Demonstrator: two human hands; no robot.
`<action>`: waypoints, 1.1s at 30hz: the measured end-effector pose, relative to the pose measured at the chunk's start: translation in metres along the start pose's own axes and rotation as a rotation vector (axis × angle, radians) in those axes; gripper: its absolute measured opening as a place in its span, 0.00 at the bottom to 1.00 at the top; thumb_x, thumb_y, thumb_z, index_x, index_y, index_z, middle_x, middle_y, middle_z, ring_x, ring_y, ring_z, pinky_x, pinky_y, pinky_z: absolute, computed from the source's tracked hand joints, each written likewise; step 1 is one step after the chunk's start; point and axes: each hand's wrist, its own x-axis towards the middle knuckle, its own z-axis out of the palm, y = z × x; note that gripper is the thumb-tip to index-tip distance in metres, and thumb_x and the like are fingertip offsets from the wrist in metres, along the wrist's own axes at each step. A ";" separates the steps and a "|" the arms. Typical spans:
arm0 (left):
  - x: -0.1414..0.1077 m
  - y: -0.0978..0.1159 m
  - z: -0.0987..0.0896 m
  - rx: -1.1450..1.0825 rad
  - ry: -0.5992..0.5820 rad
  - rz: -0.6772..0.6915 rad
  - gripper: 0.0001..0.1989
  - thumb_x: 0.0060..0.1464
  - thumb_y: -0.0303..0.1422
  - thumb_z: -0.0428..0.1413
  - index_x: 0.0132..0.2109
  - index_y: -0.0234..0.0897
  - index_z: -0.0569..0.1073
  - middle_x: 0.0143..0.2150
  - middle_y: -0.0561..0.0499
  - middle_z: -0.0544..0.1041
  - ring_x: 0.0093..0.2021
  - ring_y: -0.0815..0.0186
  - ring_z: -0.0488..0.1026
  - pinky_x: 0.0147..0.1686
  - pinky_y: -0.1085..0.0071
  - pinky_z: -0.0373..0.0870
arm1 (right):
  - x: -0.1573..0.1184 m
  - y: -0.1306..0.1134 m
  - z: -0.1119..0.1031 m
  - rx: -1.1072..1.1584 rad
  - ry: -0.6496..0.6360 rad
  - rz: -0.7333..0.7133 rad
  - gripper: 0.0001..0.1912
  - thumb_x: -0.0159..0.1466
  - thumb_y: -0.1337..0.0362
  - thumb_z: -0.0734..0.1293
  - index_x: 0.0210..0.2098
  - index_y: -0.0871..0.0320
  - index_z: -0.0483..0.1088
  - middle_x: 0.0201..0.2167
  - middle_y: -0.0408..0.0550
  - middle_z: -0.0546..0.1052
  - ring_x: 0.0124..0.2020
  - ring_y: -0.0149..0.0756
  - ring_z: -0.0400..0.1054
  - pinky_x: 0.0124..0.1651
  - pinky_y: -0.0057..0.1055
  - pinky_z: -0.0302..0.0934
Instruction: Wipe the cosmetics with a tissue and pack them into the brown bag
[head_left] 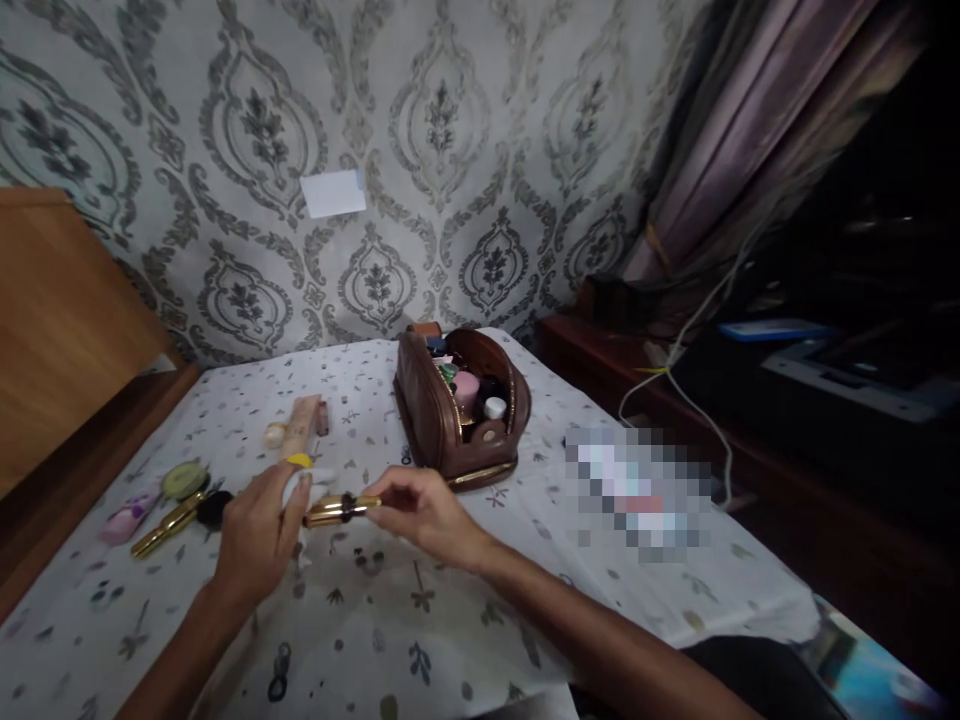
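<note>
My right hand [420,510] pinches the right end of a gold cosmetic tube [330,512] with a dark band round it. Closed round a white wipe [319,480], my left hand [262,515] meets the tube's other end; its fingers hide part of both. Just behind that hand lie a beige squeeze tube [303,420], a small cream-coloured round item [275,434] and a small pinkish bottle [322,418]. To its left are a gold-handled makeup brush [169,525] with black bristles, a round green container [184,481] and a purple-pink tube [129,516].
An unzipped brown makeup bag [424,405] full of cosmetics stands behind my right hand. The table has a white patterned cloth [375,620]. A blurred-out item [637,495] lies at right. A wooden panel [75,300] borders the left, and a white cable [694,400] hangs at right.
</note>
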 end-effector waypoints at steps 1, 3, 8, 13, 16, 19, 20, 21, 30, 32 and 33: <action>0.006 0.005 0.000 -0.084 -0.035 -0.099 0.14 0.67 0.37 0.44 0.37 0.36 0.70 0.26 0.53 0.73 0.27 0.65 0.71 0.29 0.70 0.65 | -0.009 -0.013 -0.015 -0.112 0.040 -0.040 0.16 0.55 0.53 0.74 0.32 0.60 0.74 0.25 0.42 0.74 0.26 0.27 0.64 0.29 0.25 0.58; 0.020 0.024 0.004 -0.277 -0.139 -0.255 0.15 0.67 0.39 0.44 0.40 0.36 0.71 0.22 0.58 0.67 0.21 0.69 0.65 0.23 0.73 0.61 | -0.027 -0.039 -0.045 -0.286 0.162 -0.111 0.14 0.60 0.54 0.71 0.37 0.60 0.76 0.29 0.45 0.76 0.29 0.29 0.67 0.32 0.27 0.61; 0.061 0.091 0.031 -0.671 -0.608 -0.162 0.24 0.67 0.39 0.42 0.66 0.35 0.57 0.22 0.60 0.65 0.19 0.71 0.64 0.20 0.75 0.57 | -0.052 -0.092 -0.104 -0.559 0.510 -0.298 0.12 0.63 0.56 0.70 0.41 0.56 0.76 0.35 0.46 0.79 0.33 0.33 0.73 0.35 0.28 0.68; 0.081 0.120 0.067 -0.600 -0.736 -0.039 0.28 0.65 0.36 0.45 0.68 0.32 0.53 0.25 0.55 0.74 0.26 0.65 0.73 0.25 0.73 0.65 | -0.042 -0.114 -0.131 -0.804 0.600 -0.422 0.09 0.64 0.60 0.69 0.43 0.54 0.76 0.37 0.45 0.79 0.34 0.33 0.73 0.37 0.28 0.69; 0.073 0.119 0.082 -0.538 -0.748 0.065 0.22 0.65 0.32 0.45 0.64 0.33 0.60 0.28 0.51 0.79 0.28 0.62 0.77 0.27 0.70 0.71 | -0.031 -0.116 -0.141 -0.956 0.524 -0.463 0.09 0.65 0.62 0.69 0.45 0.53 0.76 0.37 0.46 0.80 0.36 0.34 0.74 0.39 0.30 0.69; 0.060 0.115 0.094 -0.461 -0.649 0.208 0.21 0.65 0.29 0.43 0.63 0.32 0.59 0.29 0.51 0.80 0.24 0.62 0.78 0.24 0.68 0.73 | -0.020 -0.115 -0.148 -1.077 0.370 -0.482 0.09 0.65 0.64 0.68 0.46 0.52 0.76 0.38 0.46 0.80 0.37 0.36 0.74 0.40 0.31 0.69; 0.057 0.114 0.097 -0.450 -0.600 0.244 0.21 0.65 0.28 0.42 0.63 0.31 0.58 0.30 0.50 0.81 0.24 0.61 0.78 0.22 0.67 0.73 | -0.017 -0.114 -0.150 -1.099 0.312 -0.474 0.10 0.66 0.65 0.67 0.47 0.52 0.75 0.38 0.46 0.80 0.38 0.36 0.74 0.40 0.31 0.68; 0.054 0.113 0.100 -0.449 -0.559 0.268 0.20 0.65 0.28 0.41 0.63 0.30 0.57 0.32 0.49 0.82 0.25 0.61 0.79 0.21 0.67 0.74 | -0.014 -0.112 -0.152 -1.114 0.259 -0.462 0.11 0.66 0.65 0.67 0.47 0.51 0.75 0.38 0.46 0.80 0.37 0.36 0.74 0.40 0.32 0.68; 0.052 0.111 0.115 -0.453 -0.416 0.337 0.18 0.68 0.28 0.40 0.61 0.26 0.59 0.35 0.47 0.83 0.23 0.64 0.79 0.18 0.69 0.76 | 0.007 -0.094 -0.162 -1.224 -0.056 -0.323 0.07 0.69 0.67 0.62 0.43 0.60 0.72 0.33 0.48 0.74 0.35 0.35 0.66 0.36 0.32 0.62; 0.051 0.110 0.116 -0.454 -0.419 0.338 0.18 0.68 0.28 0.40 0.61 0.27 0.59 0.36 0.46 0.83 0.23 0.64 0.79 0.19 0.69 0.77 | 0.010 -0.094 -0.163 -1.235 -0.110 -0.321 0.07 0.69 0.68 0.62 0.40 0.61 0.72 0.31 0.47 0.73 0.36 0.35 0.64 0.37 0.32 0.60; 0.051 0.110 0.116 -0.455 -0.424 0.338 0.19 0.68 0.28 0.40 0.62 0.27 0.59 0.35 0.46 0.83 0.24 0.64 0.79 0.19 0.69 0.77 | 0.012 -0.094 -0.164 -1.245 -0.138 -0.316 0.07 0.69 0.68 0.61 0.38 0.60 0.72 0.32 0.47 0.73 0.36 0.35 0.63 0.38 0.32 0.59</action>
